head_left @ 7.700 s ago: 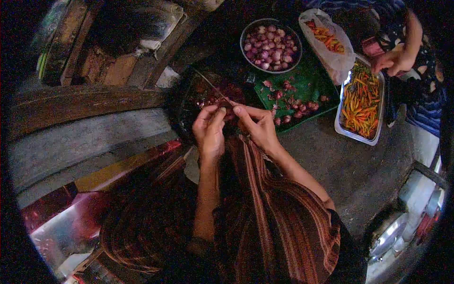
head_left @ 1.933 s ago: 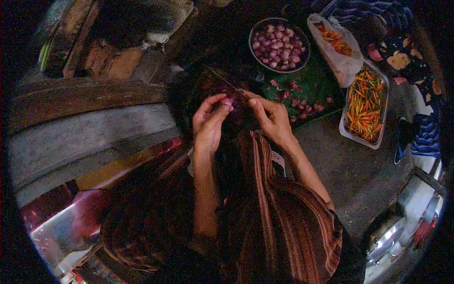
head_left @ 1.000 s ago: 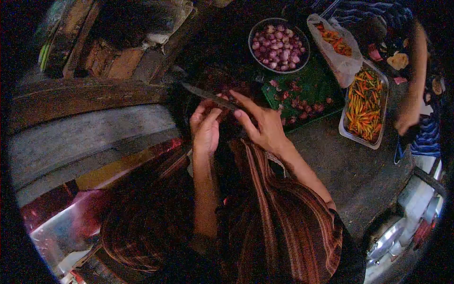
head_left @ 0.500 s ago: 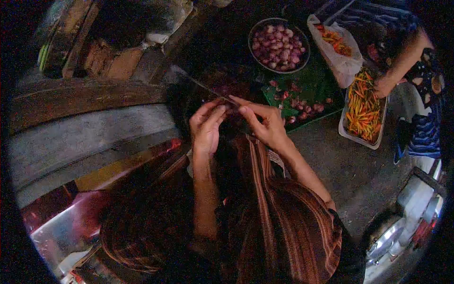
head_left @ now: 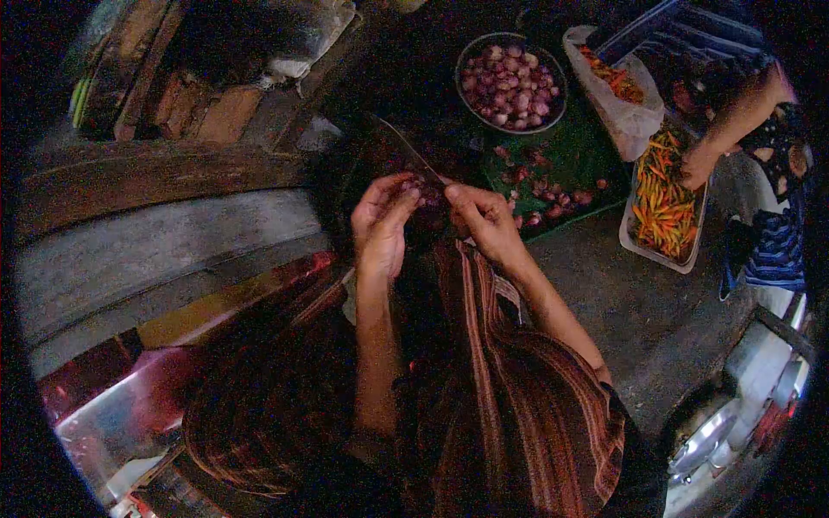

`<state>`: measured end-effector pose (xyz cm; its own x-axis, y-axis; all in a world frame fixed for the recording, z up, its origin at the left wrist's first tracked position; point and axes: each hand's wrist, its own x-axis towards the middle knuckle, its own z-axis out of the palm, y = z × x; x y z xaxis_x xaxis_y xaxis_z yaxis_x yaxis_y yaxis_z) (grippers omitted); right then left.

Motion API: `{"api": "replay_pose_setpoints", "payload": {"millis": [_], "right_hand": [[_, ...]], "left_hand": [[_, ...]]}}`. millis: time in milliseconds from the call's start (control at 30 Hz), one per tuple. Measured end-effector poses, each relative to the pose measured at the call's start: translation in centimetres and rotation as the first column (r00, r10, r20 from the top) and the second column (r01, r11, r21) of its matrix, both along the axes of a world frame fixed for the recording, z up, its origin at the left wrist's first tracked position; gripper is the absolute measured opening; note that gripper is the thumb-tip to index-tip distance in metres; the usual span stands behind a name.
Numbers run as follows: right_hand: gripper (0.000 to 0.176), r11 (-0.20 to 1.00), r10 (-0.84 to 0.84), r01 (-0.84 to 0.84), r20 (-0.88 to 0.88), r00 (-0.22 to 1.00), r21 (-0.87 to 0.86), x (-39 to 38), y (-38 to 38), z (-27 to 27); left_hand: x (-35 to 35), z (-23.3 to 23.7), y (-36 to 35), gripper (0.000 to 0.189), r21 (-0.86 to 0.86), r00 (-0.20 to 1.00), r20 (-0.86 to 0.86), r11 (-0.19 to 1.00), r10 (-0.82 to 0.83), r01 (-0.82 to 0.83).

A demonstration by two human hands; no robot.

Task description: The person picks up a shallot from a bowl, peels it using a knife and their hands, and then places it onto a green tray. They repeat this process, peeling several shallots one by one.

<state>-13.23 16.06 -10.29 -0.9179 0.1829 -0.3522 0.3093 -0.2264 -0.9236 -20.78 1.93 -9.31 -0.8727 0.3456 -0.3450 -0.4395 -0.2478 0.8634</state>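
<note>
In the middle of the head view, my left hand [head_left: 382, 223] is closed, with a small purple shallot [head_left: 420, 187] pinched at its fingertips. My right hand [head_left: 486, 217] grips a knife [head_left: 410, 151], whose thin blade points up and to the left, above the shallot. The knife's handle is mostly covered by my fingers. Just right of my hands lies a dark green tray [head_left: 587, 160] with loose shallots [head_left: 553, 194] scattered on it. At its far edge stands a round bowl [head_left: 458, 82] heaped with shallots.
On the right, a co-worker's hand [head_left: 698, 164] reaches into a rectangular tub [head_left: 635, 244] of orange and green chillies. Behind it sits a white plastic bag [head_left: 635, 129] with more chillies. Wooden beams [head_left: 164, 177] run along the left. Metal pans [head_left: 704, 440] lie at lower right.
The knife has swung to a steeper angle, and my right hand has drawn slightly away from the left. The shallot in my left fingers now shows. The co-worker's hand has shifted slightly.
</note>
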Motion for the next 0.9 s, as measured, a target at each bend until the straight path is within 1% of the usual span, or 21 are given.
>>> {"api": "replay_pose_setpoints", "payload": {"millis": [133, 200, 233, 300, 333, 400, 433, 500, 533, 600, 667, 733, 767, 800, 833, 900], "right_hand": [[0.034, 0.999, 0.018, -0.018, -0.001, 1.000, -0.043, 0.2, -0.1, -0.6], [0.032, 0.989, -0.023, 0.047, -0.165, 0.986, 0.141, 0.2, -0.5, -0.4], [0.032, 0.989, -0.023, 0.047, -0.164, 0.986, 0.141, 0.2, -0.6, -0.1], [0.031, 0.917, 0.028, 0.067, -0.232, 0.972, 0.394, 0.0, -0.7, 0.9], [0.031, 0.917, 0.028, 0.067, -0.231, 0.972, 0.394, 0.0, -0.8, 0.8], [0.031, 0.871, 0.068, 0.101, -0.323, 0.944, 0.480, -0.2, -0.8, 0.4], [0.031, 0.872, 0.069, 0.101, -0.324, 0.943, 0.479, -0.3, -0.9, 0.0], [0.032, 0.849, 0.079, 0.138, -0.380, 0.922, 0.510, -0.1, -0.9, -0.7], [0.032, 0.849, 0.078, 0.138, -0.379, 0.922, 0.510, 0.0, -0.9, -0.7], [0.030, 0.805, 0.124, 0.077, -0.295, 0.948, 0.588, 0.2, -0.7, -0.6], [0.028, 0.811, 0.106, 0.109, -0.328, 0.939, 0.575, 0.1, -0.7, -1.0], [0.027, 0.816, 0.087, 0.142, -0.361, 0.928, 0.561, 0.1, -0.7, -1.0], [0.027, 0.911, 0.010, 0.113, -0.294, 0.956, 0.397, 0.2, -0.7, -0.7], [0.028, 0.972, -0.052, 0.099, -0.212, 0.976, 0.215, 0.3, -0.8, -0.6], [0.028, 0.972, -0.052, 0.099, -0.213, 0.976, 0.214, 0.3, -0.7, -0.7], [0.032, 0.996, -0.028, 0.032, -0.045, 0.999, 0.089, 0.3, -0.3, -1.0]], "left_hand": [[0.0, -0.3, 0.0, 0.021, -0.013, 1.000, -0.017, 1.000, -0.020, 0.020], [0.0, -0.5, 0.1, 0.021, -0.017, 0.999, -0.038, 1.000, 0.001, -0.002], [0.0, -0.6, 0.1, 0.021, -0.021, 0.998, -0.059, 0.999, 0.023, -0.024], [0.1, -0.8, 0.0, 0.022, -0.014, 0.996, -0.078, 0.999, 0.032, -0.033], [0.2, -0.8, 0.0, 0.024, -0.007, 0.994, -0.097, 0.999, 0.041, -0.041], [0.2, -0.5, -0.1, 0.025, -0.034, 0.993, -0.114, 0.999, 0.025, -0.029], [0.2, -0.4, -0.1, 0.026, -0.063, 0.991, -0.131, 0.998, 0.009, -0.018], [0.2, -0.6, -0.2, 0.026, -0.066, 0.991, -0.137, 0.998, 0.014, -0.023], [0.2, -0.6, -0.1, 0.027, -0.067, 0.990, -0.142, 0.997, 0.017, -0.027], [0.3, -0.3, 0.1, 0.027, -0.093, 0.988, -0.157, 0.995, 0.012, -0.027], [0.3, -0.2, 0.1, 0.026, -0.121, 0.985, -0.171, 0.992, 0.007, -0.029], [0.1, -0.4, -0.2, 0.026, -0.197, 0.989, -0.150, 0.980, -0.014, -0.017], [0.2, -0.5, -0.2, 0.026, -0.198, 0.988, -0.151, 0.980, -0.014, -0.016], [0.2, -0.3, 0.0, 0.024, -0.147, 0.991, -0.136, 0.989, -0.001, -0.019], [0.3, -0.1, 0.2, 0.023, -0.096, 0.993, -0.121, 0.995, 0.011, -0.023], [0.2, -0.4, 0.3, 0.023, -0.081, 0.995, -0.099, 0.997, 0.011, -0.019]]}}
